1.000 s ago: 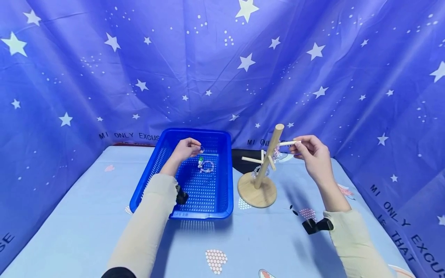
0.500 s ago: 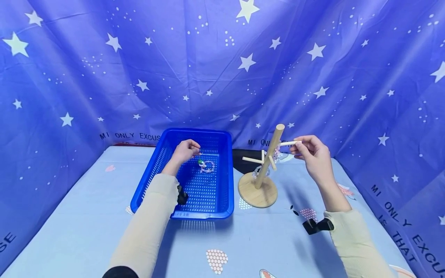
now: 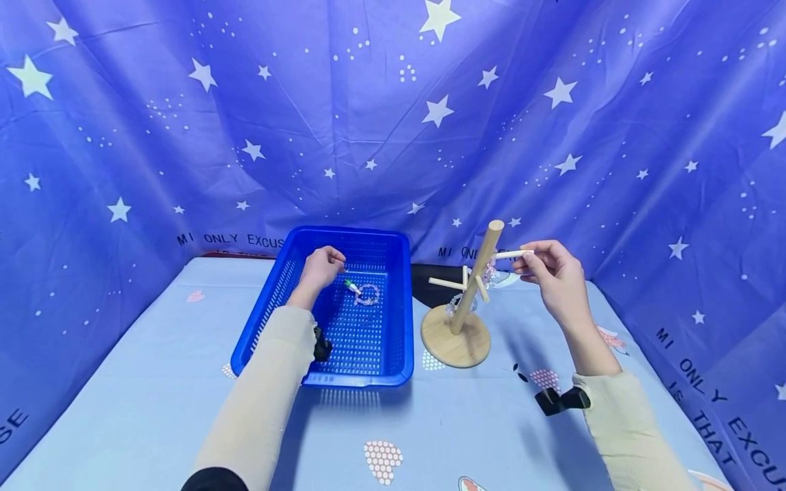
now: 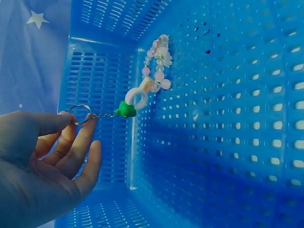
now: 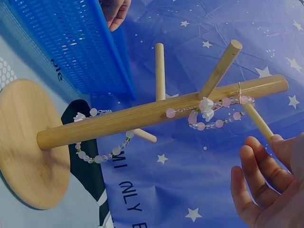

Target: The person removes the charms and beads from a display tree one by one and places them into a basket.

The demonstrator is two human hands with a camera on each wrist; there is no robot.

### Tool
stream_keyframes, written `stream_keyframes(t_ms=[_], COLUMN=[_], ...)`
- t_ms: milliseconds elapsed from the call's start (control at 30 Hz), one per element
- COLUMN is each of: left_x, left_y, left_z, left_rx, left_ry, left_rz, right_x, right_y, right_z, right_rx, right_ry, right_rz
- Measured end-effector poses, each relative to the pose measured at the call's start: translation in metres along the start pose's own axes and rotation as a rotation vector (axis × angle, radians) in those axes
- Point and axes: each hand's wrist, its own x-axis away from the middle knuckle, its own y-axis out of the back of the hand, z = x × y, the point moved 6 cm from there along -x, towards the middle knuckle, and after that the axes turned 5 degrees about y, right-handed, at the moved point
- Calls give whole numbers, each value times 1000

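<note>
Inside the blue basket [image 3: 393, 378], my left hand [image 3: 322, 268] pinches the metal ring of a keychain [image 4: 127, 109] between thumb and index finger. Its short chain ends in a green and white charm [image 3: 353, 287], which slants down toward a pink beaded bracelet [image 4: 159, 76] on the basket floor. My right hand [image 3: 555, 276] pinches the tip of a thin peg [image 5: 258, 122] on a wooden stand [image 3: 475, 286]. One pink beaded bracelet [image 5: 219, 124] hangs at that peg, and a paler beaded bracelet [image 5: 97, 158] hangs lower, near the round base.
The stand rises right of the basket, with several pegs sticking out. A dark flat thing [image 3: 430, 283] lies behind it. A pale blue patterned cloth [image 3: 344, 443] covers the table, and a blue star-printed curtain [image 3: 368, 123] encloses the back and sides.
My left hand has shifted slightly left. The keychain's charm has gone from hanging straight to slanting, its white end beside the bracelet. My right hand stays at the peg.
</note>
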Motion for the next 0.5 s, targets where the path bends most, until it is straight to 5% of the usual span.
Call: stream_keyframes(t_ms=[500], left_x=[1], left_y=[4], left_z=[9], left_rx=[-98], left_ry=[81], left_rz=[-35], right_x=[-1], right_y=[0], right_z=[-2], right_rx=[-10], right_ry=[-5], right_rz=[-3])
